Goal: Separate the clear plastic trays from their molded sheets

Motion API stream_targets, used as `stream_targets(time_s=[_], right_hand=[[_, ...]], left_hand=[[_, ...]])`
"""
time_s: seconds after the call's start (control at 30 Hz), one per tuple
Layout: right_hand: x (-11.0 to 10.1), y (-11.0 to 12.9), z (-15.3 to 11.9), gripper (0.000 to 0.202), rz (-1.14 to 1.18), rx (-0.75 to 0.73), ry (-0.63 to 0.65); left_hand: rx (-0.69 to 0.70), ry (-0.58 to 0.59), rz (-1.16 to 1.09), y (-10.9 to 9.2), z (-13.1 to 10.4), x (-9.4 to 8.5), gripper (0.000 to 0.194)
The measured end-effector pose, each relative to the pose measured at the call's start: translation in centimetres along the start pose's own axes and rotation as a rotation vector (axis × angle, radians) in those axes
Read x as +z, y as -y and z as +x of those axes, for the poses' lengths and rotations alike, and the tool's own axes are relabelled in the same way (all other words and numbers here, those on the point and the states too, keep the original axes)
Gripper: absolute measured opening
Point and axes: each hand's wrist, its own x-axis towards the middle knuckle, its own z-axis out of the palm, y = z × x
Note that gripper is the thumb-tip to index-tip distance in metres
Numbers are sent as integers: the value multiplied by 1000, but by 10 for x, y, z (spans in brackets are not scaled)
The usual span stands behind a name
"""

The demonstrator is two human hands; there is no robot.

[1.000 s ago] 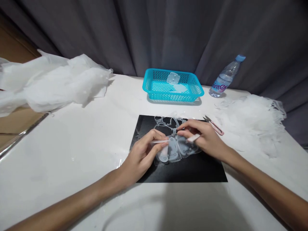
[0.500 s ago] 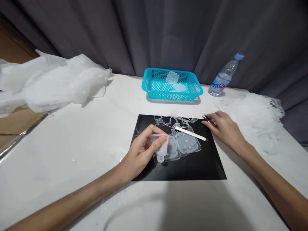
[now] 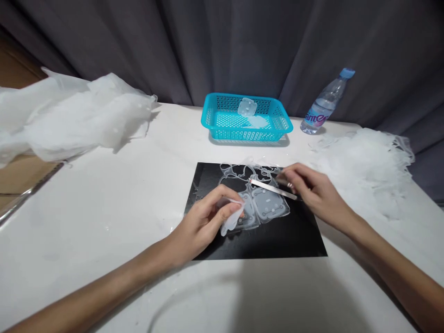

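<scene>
1. I am pinching a translucent piece (image 3: 229,223) between the thumb and fingers of my left hand (image 3: 204,217), over the near left part of a black mat (image 3: 277,240).
2. I am holding my right hand (image 3: 317,192) apart from the left, by the mat's right side; its fingertips are blurring, so I cannot tell whether they are gripping anything.
3. Two clear moulded sheets (image 3: 270,203) are lying side by side on the mat, the left one partly hidden, with a white stick (image 3: 274,189) slanting across the right one.
4. Curly clear trimmings (image 3: 227,171) are resting beyond them.
5. A wispy white pile (image 3: 371,162) is spreading at right, a white film heap (image 3: 79,111) at left.
6. Farther off, a blue basket (image 3: 246,135) is holding two pale pieces (image 3: 247,107), and a bottle (image 3: 319,111) is standing beside it, before a grey curtain (image 3: 243,46).
</scene>
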Motion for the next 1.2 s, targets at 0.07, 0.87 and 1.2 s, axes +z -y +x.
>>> stream_targets(time_s=[0.07,0.87,1.2], right_hand=[[7,13,-5,31,199,-8,178],[22,18,-14,30,457,-91,425],[29,19,-13,25,517,-127,412]], left_hand=[[56,22,12,0,0,-1,17],[406,139,176,1,1,3,17],[474,144,242,-3,4,4,20]])
